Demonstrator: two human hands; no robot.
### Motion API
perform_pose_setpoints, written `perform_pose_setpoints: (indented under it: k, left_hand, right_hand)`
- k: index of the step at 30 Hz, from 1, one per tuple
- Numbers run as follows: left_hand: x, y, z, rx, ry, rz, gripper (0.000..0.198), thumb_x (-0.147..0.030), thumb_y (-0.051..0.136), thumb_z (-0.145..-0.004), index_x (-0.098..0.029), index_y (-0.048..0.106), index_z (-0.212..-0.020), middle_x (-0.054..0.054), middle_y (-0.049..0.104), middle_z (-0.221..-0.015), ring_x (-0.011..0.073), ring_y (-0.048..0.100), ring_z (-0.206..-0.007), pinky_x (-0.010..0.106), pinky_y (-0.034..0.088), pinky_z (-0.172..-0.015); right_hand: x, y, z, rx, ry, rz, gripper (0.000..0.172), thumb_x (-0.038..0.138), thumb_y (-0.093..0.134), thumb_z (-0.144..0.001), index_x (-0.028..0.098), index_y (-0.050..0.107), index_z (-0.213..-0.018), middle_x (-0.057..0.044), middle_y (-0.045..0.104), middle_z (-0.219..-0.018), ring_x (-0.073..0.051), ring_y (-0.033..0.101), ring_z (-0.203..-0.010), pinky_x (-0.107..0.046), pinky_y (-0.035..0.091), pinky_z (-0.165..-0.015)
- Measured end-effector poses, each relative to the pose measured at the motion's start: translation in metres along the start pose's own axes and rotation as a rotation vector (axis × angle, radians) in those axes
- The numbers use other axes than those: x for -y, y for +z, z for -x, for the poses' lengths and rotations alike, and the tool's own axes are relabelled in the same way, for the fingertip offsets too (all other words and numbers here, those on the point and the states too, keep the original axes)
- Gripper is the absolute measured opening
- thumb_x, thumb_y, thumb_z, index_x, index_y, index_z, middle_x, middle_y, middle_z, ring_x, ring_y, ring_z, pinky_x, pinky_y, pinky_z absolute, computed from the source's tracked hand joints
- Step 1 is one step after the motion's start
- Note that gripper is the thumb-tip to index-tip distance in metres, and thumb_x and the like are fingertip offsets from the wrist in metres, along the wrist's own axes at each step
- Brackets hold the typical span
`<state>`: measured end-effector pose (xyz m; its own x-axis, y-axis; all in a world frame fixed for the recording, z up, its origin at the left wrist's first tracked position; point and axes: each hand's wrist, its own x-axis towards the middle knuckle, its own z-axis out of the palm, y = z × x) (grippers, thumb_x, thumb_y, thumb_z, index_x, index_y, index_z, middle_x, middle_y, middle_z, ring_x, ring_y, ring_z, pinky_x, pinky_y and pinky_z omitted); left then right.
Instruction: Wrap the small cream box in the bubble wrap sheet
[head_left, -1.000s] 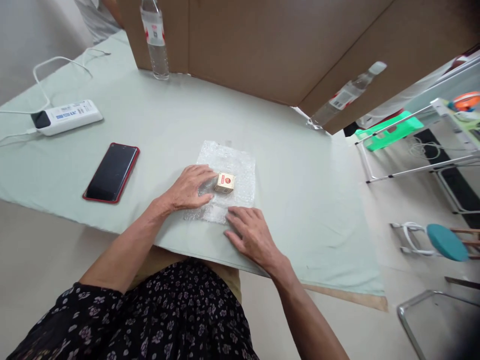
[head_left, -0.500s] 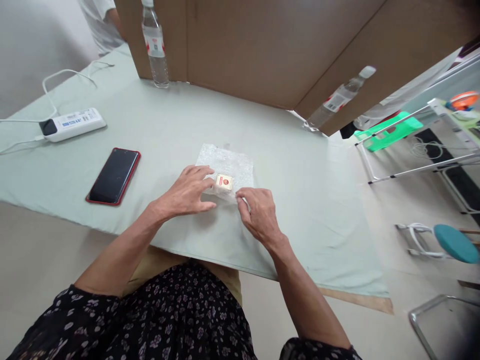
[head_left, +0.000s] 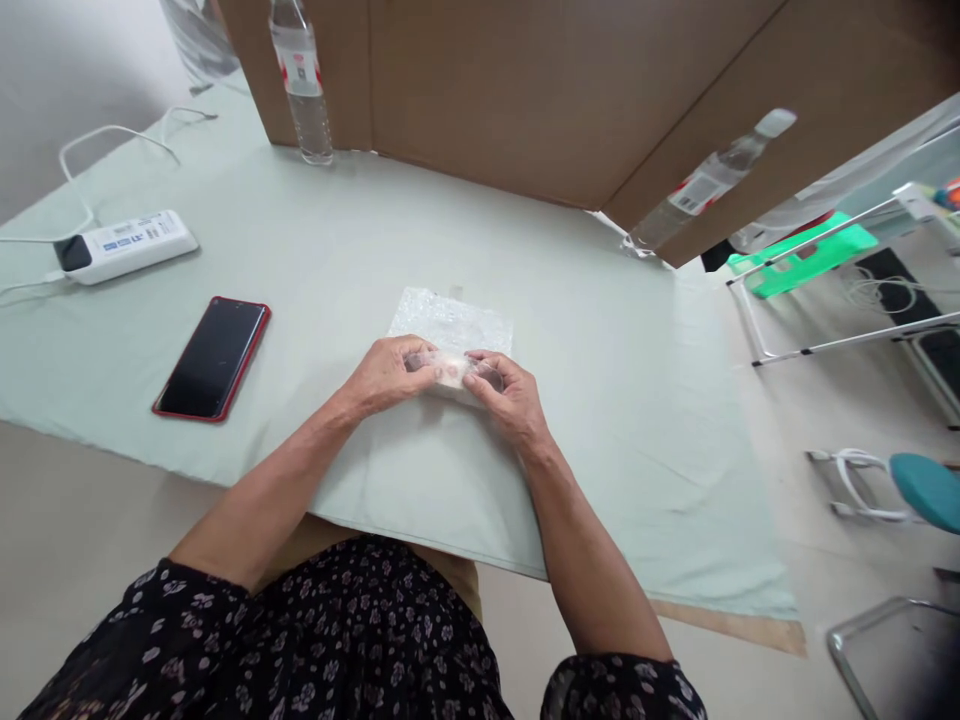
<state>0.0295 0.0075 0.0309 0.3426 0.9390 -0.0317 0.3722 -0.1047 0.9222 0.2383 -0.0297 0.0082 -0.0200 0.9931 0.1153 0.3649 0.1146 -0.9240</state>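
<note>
Closer together than 0.5 seconds ago, the left hand at 9 o'clock and right hand at 3 o'clock clamp the bumpy, translucent bubble wrap around the small box. Folded plastic blurs the box's printed face and edges. Flat on the cloth-covered worktop, a red-edged phone lies at 9 o'clock; the clear bottle at 11 o'clock has its top cut off.

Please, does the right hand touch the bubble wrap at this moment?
Touching. The head view shows the right hand with its thumb on the near part of the bubble wrap, with no gap visible.
</note>
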Motion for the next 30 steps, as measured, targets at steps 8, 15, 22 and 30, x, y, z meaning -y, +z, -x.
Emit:
perform_pose_setpoints:
  k: [8,15,22,30]
  left_hand:
    - [0.006,0.006,-0.002,-0.061,-0.019,0.068,0.020,-0.036,0.067,-0.072,-0.017,0.062,-0.074,0.000,0.064,-0.076,0.0111,0.050,-0.064,0.023,0.038,-0.057]
    - [0.009,0.007,0.004,-0.050,0.003,0.109,0.021,-0.035,0.068,-0.072,-0.017,0.057,-0.070,0.000,0.065,-0.078,0.0103,0.048,-0.064,0.023,0.037,-0.058]
    - [0.010,0.011,0.002,-0.083,-0.006,0.143,0.020,-0.036,0.067,-0.071,-0.017,0.059,-0.070,-0.003,0.056,-0.067,0.0098,0.046,-0.060,0.023,0.035,-0.055]
    - [0.009,0.014,0.002,-0.116,0.005,0.146,0.021,-0.036,0.067,-0.070,-0.018,0.056,-0.067,-0.003,0.054,-0.064,0.0095,0.045,-0.059,0.023,0.035,-0.055]
  right_hand:
    - [0.001,0.006,0.007,-0.043,0.053,-0.079,0.023,0.041,0.071,-0.078,0.021,0.061,-0.076,-0.005,0.074,-0.104,-0.017,0.064,-0.080,-0.031,0.050,-0.074]
    - [0.004,0.004,0.014,-0.048,0.036,-0.057,0.021,0.039,0.072,-0.077,0.021,0.062,-0.075,-0.004,0.076,-0.101,-0.018,0.066,-0.082,-0.033,0.051,-0.077]
    - [-0.001,0.008,0.012,-0.070,0.037,-0.049,0.021,0.041,0.069,-0.078,0.021,0.061,-0.077,-0.004,0.076,-0.099,-0.018,0.064,-0.082,-0.032,0.049,-0.077]
    - [0.002,0.008,0.013,-0.076,0.031,-0.052,0.020,0.040,0.068,-0.077,0.021,0.061,-0.076,-0.003,0.075,-0.093,-0.016,0.062,-0.078,-0.030,0.048,-0.073]
